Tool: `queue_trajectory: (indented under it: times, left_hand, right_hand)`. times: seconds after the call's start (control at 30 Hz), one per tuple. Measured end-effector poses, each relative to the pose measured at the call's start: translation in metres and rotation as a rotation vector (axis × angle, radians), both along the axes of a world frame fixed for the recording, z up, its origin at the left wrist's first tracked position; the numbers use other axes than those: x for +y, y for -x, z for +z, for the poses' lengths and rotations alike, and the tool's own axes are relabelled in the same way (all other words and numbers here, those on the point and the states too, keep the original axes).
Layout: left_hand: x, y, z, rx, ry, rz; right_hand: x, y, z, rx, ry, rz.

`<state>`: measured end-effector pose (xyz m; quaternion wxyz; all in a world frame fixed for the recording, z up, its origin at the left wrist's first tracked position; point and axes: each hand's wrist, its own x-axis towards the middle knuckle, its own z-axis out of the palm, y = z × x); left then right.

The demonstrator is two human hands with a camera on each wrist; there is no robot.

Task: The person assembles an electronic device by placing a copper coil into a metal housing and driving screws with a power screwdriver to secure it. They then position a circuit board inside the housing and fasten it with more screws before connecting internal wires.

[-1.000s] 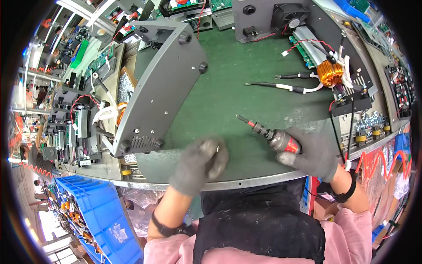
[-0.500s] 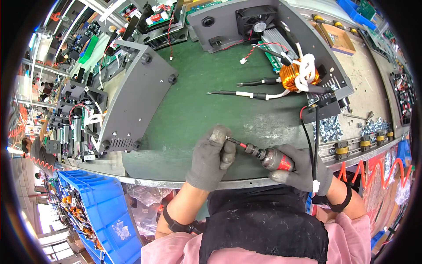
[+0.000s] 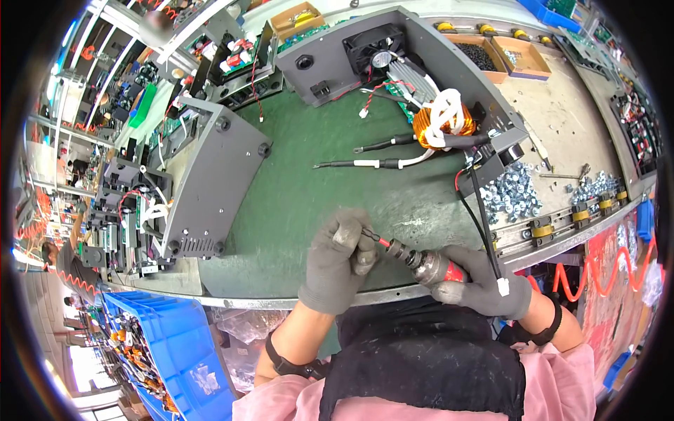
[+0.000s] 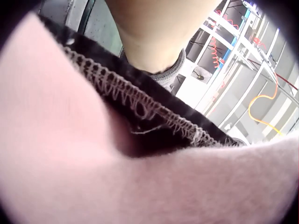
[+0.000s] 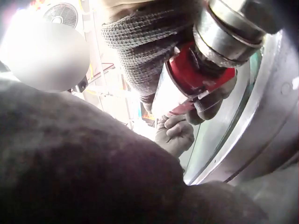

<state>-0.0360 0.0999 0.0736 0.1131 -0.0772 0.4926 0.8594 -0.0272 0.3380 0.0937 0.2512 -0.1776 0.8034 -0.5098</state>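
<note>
My gloved right hand (image 3: 484, 281) grips a black-and-red power screwdriver (image 3: 439, 269), its bit pointing left. At the bit's tip is my gloved left hand (image 3: 335, 263), its fingers curled and the thumb pinching a small metal piece, mostly hidden by the fingertips, so I cannot tell its exact kind. Both hands are over the near edge of the green mat (image 3: 281, 189). In the right wrist view, the tool's red body (image 5: 201, 74) and metal end (image 5: 229, 37) lie in the right hand, with the left hand (image 5: 174, 135) beyond. The left wrist view shows mostly sleeve (image 4: 56, 140) and forearm.
An opened grey metal case (image 3: 484, 91) with a fan and copper coil (image 3: 425, 130) stands behind, its cables reaching over the mat. Another grey case (image 3: 210, 182) stands left. Loose screws (image 3: 512, 193) lie right, near small cardboard boxes (image 3: 523, 59). A blue crate (image 3: 165, 337) is below left.
The left hand and screwdriver have come together, the bit now at the left fingertips. The head view has shifted, so the cases appear further left and more screws show on the right.
</note>
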Motion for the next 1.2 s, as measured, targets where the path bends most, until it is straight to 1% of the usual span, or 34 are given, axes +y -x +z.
queue_trajectory:
  times: [0.03,0.07,0.1,0.13,0.17,0.2,0.27,0.33,0.37,0.4,0.43,0.47,0.53,0.6,0.67,0.7,0.73,0.77,0.8,0.83,0.87,0.93,0.97,1.0,1.07,1.1,1.13,1.2]
  left_hand:
    - [0.001,0.0,-0.001,0.011,-0.208,-0.035]
    - [0.001,-0.001,0.0,0.018,-0.205,-0.045]
    - [0.0,-0.001,0.002,-0.077,-0.303,-0.094]
    - [-0.001,0.001,0.004,-0.173,-0.399,-0.148]
    - [-0.007,0.009,0.006,-0.163,-0.399,-0.168]
    - [-0.014,0.019,0.009,-0.014,0.035,-0.181]
    - [-0.002,0.046,0.02,0.159,0.452,-0.189]
    - [0.027,0.088,0.045,0.531,1.094,-0.079]
    - [0.038,0.105,0.048,0.544,1.085,-0.082]
    - [0.048,0.121,0.051,0.495,0.972,-0.062]
    - [0.057,0.137,0.054,0.446,0.857,-0.044]
    - [0.055,0.158,0.059,0.191,0.726,-0.101]
    - [0.058,0.165,0.056,0.097,0.766,-0.151]
    - [0.057,0.165,0.011,0.086,0.613,-0.112]
    - [0.049,0.151,-0.013,0.266,0.298,-0.288]
    - [0.049,0.143,-0.014,0.328,0.129,-0.391]
    - [0.052,0.138,-0.013,0.39,0.126,-0.436]
    - [0.056,0.142,-0.009,0.39,0.121,-0.438]
    - [0.06,0.148,-0.003,0.804,0.879,-0.405]
    - [0.065,0.153,-0.001,0.989,1.267,-0.385]
    - [0.07,0.158,0.002,1.173,1.652,-0.311]
    - [0.082,0.164,0.003,0.954,1.496,-0.284]
    - [0.085,0.162,-0.006,1.026,1.37,-0.129]
    - [0.08,0.157,-0.011,1.021,1.37,-0.127]
    - [0.065,0.149,-0.017,1.132,1.493,-0.186]
    - [0.054,0.142,-0.012,1.206,1.351,-0.154]
    - [0.036,0.145,-0.023,1.463,1.46,-0.19]
    - [0.024,0.136,-0.036,0.868,1.129,-0.388]
  right_hand:
    - [0.001,-0.001,0.005,-0.059,0.04,0.016]
    - [0.003,-0.003,0.009,-0.116,0.079,0.033]
    - [0.003,-0.006,0.014,-0.142,0.147,-0.019]
    - [0.005,-0.007,0.021,-0.131,0.148,-0.032]
    - [0.009,-0.008,0.029,-0.099,0.207,-0.032]
    - [0.014,-0.009,0.038,-0.066,0.261,-0.031]
    - [0.03,-0.016,0.058,-0.005,0.209,-0.051]
    - [0.049,-0.025,0.07,-0.068,0.296,-0.111]
    - [0.06,-0.027,0.074,-0.046,0.318,-0.114]
    - [0.068,-0.038,0.073,-0.152,0.407,-0.27]
    - [0.074,-0.046,0.078,-0.164,0.406,-0.387]
    - [0.08,-0.051,0.078,-0.153,0.437,-0.492]
    - [0.09,-0.06,0.079,-0.116,0.499,-0.698]
    - [0.092,-0.06,0.085,-0.058,0.442,-0.904]
    - [0.105,-0.057,0.076,0.022,0.431,-0.944]
    - [0.113,-0.054,0.075,0.034,0.377,-0.939]
    - [0.119,-0.05,0.074,0.045,0.321,-0.938]
    - [0.122,-0.045,0.074,0.046,0.316,-0.941]
    - [0.125,-0.039,0.074,0.047,0.281,-0.922]
    - [0.127,-0.033,0.072,0.046,0.247,-0.901]
    - [0.128,-0.028,0.069,0.043,0.24,-0.898]
    - [0.13,-0.018,0.063,0.028,0.274,-0.856]
    - [0.132,-0.014,0.064,-0.018,0.295,-0.795]
    - [0.136,-0.01,0.06,-0.021,0.293,-0.791]
    - [0.144,-0.001,0.049,0.016,0.279,-0.659]
    - [0.147,0.005,0.058,-0.121,0.2,-0.631]
    - [0.146,0.01,0.059,-0.13,0.2,-0.63]
    - [0.143,0.022,0.059,-0.063,-0.147,-0.488]
